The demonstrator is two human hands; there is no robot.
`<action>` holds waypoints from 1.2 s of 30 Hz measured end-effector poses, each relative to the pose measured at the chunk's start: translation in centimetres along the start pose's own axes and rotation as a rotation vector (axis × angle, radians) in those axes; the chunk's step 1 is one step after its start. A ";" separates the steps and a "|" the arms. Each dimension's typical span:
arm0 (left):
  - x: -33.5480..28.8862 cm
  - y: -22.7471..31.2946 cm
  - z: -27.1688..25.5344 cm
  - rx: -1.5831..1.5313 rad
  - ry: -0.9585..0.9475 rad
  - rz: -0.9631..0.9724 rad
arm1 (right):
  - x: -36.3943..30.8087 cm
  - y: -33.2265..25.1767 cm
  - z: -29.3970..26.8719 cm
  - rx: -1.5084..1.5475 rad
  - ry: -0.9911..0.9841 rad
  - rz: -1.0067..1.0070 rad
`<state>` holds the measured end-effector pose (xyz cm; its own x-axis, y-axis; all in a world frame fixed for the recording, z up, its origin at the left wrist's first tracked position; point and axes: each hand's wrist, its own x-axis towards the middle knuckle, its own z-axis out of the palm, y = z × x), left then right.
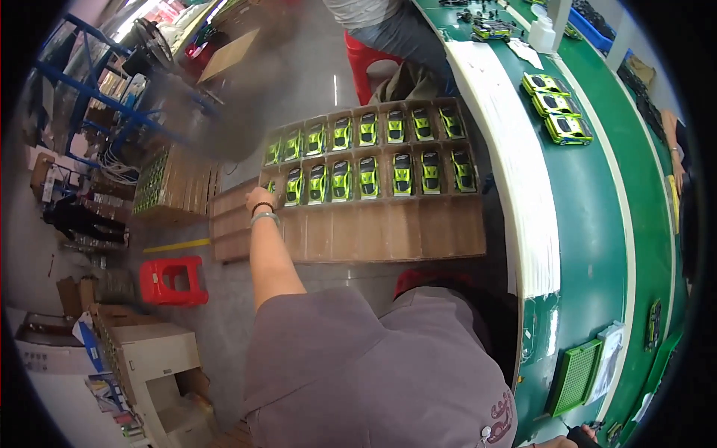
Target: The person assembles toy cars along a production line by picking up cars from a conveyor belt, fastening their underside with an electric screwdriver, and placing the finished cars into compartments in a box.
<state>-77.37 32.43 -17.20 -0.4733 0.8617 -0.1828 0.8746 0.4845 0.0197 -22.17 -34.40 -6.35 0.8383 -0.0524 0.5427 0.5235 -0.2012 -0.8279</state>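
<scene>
My left hand (260, 198) reaches out to the near left end of a divided cardboard tray (343, 231). Its fingers are closed on a small yellow-green toy car (271, 187), mostly hidden by the hand. Two rows of similar toy cars (341, 179) with dark windows fill the tray's far compartments, one car to each. The nearest row of compartments holds no cars. At the bottom right edge, my right hand (556, 443) shows only in part, with fingers around a black object (582, 437) whose kind I cannot make out.
A long green workbench (590, 224) runs along the right, bearing three toy cars (556, 112) and a green mesh basket (575, 377). Beyond the tray, a person sits on a red stool (362, 67). Another red stool (173, 281) and stacked cartons (175, 187) stand left.
</scene>
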 end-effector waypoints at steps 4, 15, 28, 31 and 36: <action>3.6 -2.5 2.6 -0.127 0.175 0.027 | -0.1 0.8 0.2 0.031 -0.017 0.034; -1.6 13.5 3.3 -0.623 0.451 0.625 | -1.2 2.7 -2.3 0.113 0.146 0.046; -50.9 35.4 -9.5 -1.244 -0.153 2.277 | -3.7 -0.7 -6.3 0.158 0.401 0.048; -56.7 36.0 -6.6 -0.884 -0.192 2.501 | -4.4 -2.2 -5.0 0.260 0.400 0.114; -58.7 37.2 -0.3 -0.254 -0.320 2.502 | -4.7 -2.4 -5.6 0.312 0.367 0.164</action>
<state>-17.11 -0.11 -5.48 0.8808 -0.3926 0.2646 -0.4681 -0.8060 0.3622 -28.20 -39.13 -6.10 0.8337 -0.4100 0.3700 0.4575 0.1374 -0.8786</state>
